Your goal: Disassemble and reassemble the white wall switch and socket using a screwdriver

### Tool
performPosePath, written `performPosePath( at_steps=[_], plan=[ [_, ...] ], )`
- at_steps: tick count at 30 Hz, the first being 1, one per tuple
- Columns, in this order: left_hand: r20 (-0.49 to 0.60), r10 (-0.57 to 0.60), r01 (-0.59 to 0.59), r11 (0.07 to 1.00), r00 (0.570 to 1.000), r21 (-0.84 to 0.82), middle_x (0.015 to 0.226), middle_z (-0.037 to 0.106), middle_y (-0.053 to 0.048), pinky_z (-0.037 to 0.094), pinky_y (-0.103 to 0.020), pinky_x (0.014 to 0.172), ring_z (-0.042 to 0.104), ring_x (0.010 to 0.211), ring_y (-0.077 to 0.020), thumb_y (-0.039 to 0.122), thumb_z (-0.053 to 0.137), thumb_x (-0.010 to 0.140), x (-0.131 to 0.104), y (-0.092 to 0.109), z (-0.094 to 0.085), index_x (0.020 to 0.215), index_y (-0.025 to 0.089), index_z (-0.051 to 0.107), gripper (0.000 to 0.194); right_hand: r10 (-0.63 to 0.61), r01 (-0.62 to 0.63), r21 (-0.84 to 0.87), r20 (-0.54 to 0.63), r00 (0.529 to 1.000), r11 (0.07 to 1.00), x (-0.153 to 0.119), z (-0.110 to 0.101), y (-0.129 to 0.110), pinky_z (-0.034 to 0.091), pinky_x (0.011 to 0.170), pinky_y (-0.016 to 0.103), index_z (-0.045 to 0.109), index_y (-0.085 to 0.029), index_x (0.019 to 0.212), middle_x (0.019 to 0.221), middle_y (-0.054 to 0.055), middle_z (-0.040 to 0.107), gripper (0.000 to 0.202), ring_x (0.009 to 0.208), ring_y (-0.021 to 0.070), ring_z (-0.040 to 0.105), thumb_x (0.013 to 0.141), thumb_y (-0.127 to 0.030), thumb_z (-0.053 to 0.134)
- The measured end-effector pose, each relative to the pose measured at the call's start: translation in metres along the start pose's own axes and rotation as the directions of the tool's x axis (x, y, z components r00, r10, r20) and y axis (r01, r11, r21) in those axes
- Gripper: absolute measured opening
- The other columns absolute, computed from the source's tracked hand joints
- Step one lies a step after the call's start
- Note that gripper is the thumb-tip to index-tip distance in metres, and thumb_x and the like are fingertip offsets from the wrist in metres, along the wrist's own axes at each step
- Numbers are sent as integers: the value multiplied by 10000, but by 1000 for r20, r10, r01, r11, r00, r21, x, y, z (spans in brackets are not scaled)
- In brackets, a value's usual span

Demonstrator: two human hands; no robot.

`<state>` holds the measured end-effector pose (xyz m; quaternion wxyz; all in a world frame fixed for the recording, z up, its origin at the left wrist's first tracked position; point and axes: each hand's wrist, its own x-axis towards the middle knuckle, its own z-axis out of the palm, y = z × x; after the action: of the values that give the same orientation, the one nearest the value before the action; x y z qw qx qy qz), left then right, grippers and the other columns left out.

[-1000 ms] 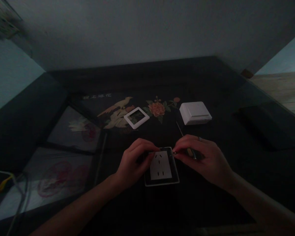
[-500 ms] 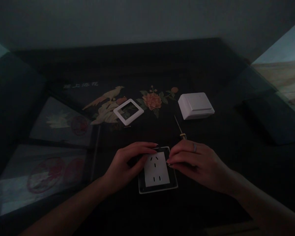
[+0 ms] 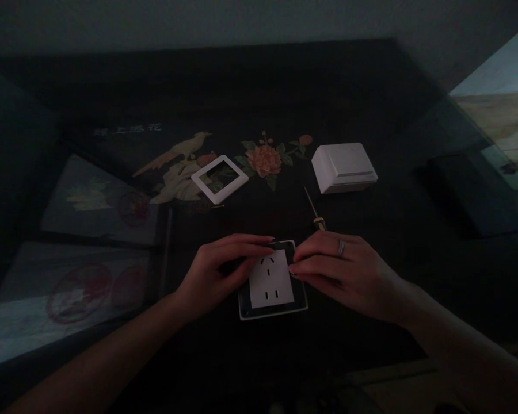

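Observation:
A white wall socket (image 3: 271, 290) with a dark surround and pale outer edge lies face up before me. My left hand (image 3: 224, 264) holds its upper left side, thumb and fingers against the panel and the far edge. At the socket's right side, my right hand (image 3: 336, 267) is closed in a pinch. A tiny glint shows at those fingertips; what they pinch is too small to name. Just beyond my right hand lies a screwdriver (image 3: 313, 208), its shaft pointing away and its handle partly hidden by my knuckles.
A white cover frame (image 3: 240, 182) lies at the back left, a small screw (image 3: 218, 206) by its near corner. At the back right stands a white box-like block (image 3: 347, 164). The dark, glossy table (image 3: 384, 115) carries a bird-and-flower picture and reflections. A wall rises behind it.
The whole view has shifted, so the table and everything on it appear higher and slightly left. Both hands keep nearly the same grip on and beside the socket.

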<state>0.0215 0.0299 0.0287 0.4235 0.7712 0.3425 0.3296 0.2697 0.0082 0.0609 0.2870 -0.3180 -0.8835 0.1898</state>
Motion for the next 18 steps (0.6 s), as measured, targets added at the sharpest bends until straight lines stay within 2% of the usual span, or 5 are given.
performPosePath(
  at_steps=[7,18],
  plan=[
    [-15,18,-18,1000,1000,-2,1163,762,-47,571,-246,932,721,1058,-150,83,596,914,0,0,2,1037,213,749,236,-21,24,-83,38,999,996,0,-1,-2,539,686,271,721,-126,937,923,83,730,146,797,151,652,963,-153,580],
    [-17,28,-28,1000,999,10,1164,759,-44,559,-232,938,717,1058,-144,81,595,915,-1,-1,1,1053,209,745,241,-39,44,-143,35,999,989,-1,-2,-3,522,671,271,726,-129,918,928,85,728,122,776,157,641,943,-150,609]
  ],
)
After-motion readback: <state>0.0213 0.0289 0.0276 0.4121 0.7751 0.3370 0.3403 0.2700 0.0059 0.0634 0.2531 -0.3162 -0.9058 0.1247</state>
